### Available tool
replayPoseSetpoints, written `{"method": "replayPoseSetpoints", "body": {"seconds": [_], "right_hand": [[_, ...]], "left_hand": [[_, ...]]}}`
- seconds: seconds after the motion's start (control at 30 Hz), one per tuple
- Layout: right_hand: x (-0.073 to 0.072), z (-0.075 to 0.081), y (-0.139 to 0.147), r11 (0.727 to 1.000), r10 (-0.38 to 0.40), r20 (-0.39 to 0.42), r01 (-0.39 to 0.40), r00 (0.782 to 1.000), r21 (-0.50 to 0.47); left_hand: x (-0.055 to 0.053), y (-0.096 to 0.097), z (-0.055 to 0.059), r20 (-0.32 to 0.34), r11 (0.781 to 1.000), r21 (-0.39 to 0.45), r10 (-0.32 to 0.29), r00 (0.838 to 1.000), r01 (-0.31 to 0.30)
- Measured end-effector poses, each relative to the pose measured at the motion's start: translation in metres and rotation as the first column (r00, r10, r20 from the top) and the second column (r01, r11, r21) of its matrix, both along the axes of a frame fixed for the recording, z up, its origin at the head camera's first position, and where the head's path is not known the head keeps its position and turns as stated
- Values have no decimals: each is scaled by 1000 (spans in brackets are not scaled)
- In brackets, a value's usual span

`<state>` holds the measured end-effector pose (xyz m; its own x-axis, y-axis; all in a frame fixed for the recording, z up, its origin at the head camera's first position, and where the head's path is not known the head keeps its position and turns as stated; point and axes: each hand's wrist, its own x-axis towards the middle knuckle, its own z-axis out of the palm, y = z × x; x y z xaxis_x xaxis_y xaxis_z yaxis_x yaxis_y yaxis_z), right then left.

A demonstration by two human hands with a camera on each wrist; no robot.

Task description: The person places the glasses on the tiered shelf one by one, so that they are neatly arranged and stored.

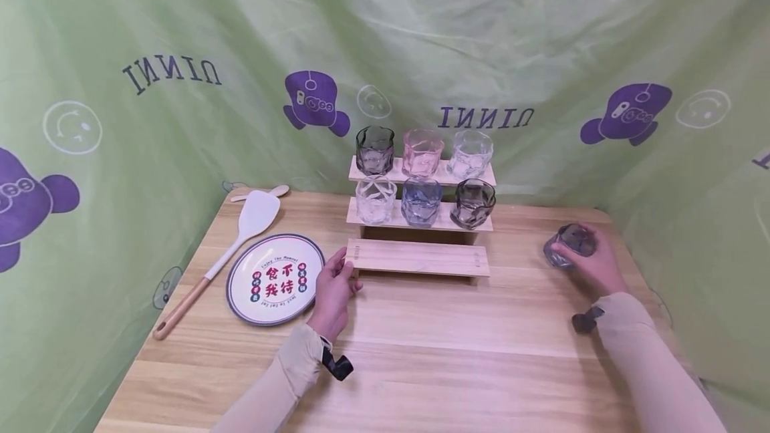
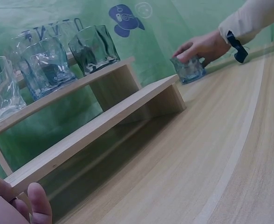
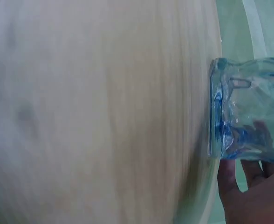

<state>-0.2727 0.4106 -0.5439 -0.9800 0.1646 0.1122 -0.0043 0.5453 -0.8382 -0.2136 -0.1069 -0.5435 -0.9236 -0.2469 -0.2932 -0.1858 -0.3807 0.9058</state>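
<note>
A three-tier wooden stepped rack [image 1: 421, 257] stands at the back middle of the table. My left hand [image 1: 334, 289] grips the left end of its lowest shelf, with the fingers at the shelf's end in the left wrist view. Over at the right side, my right hand [image 1: 595, 262] holds a blue-tinted glass tumbler [image 1: 568, 246] by its sides. The right wrist view shows that tumbler [image 3: 251, 109] close up, its base near the tabletop and fingers along one side. On the middle shelf sit a clear glass [image 1: 376, 200], a blue glass [image 1: 422, 202] and a dark grey glass [image 1: 473, 204].
The top shelf carries a dark glass [image 1: 375, 151], a pink glass [image 1: 423, 154] and a clear glass [image 1: 471, 154]. A plate with red characters [image 1: 273, 309] lies left of the rack, beside a white spatula with a wooden handle [image 1: 231, 252]. Green printed cloth [image 1: 421, 39] hangs around the table.
</note>
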Motion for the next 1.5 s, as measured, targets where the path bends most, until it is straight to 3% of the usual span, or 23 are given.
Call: {"method": "replayPoseSetpoints", "body": {"seconds": [0.2,0.3,0.43,0.67,1.1,1.3,1.4,1.5], "right_hand": [[1,-1,-17,986,-164,-2,163,987,-44],[2,1,-22,980,-192,1,192,981,-54],[5,0,-21,985,-158,1,157,987,-69],[8,-6,-13,994,-84,-68,79,994,-81],[12,-5,-12,987,-112,38,116,993,-111],[33,0,-36,967,-186,77,197,979,-165],[47,14,-60,973,-129,54,137,990,-188],[55,34,-93,987,-23,6,24,1000,-159]], "left_hand": [[-1,0,1,-4,1000,7,4,1000,-4],[0,1,1,-10,1000,7,7,1000,-7],[1,0,1,-6,1000,9,5,1000,-5],[1,-1,0,-5,1000,9,7,1000,-7],[1,-1,0,-6,1000,9,5,1000,-5],[1,1,-1,5,1000,14,-9,1000,9],[2,1,0,9,1000,11,-17,1000,17],[1,0,1,-2,1000,4,-5,1000,5]]}}
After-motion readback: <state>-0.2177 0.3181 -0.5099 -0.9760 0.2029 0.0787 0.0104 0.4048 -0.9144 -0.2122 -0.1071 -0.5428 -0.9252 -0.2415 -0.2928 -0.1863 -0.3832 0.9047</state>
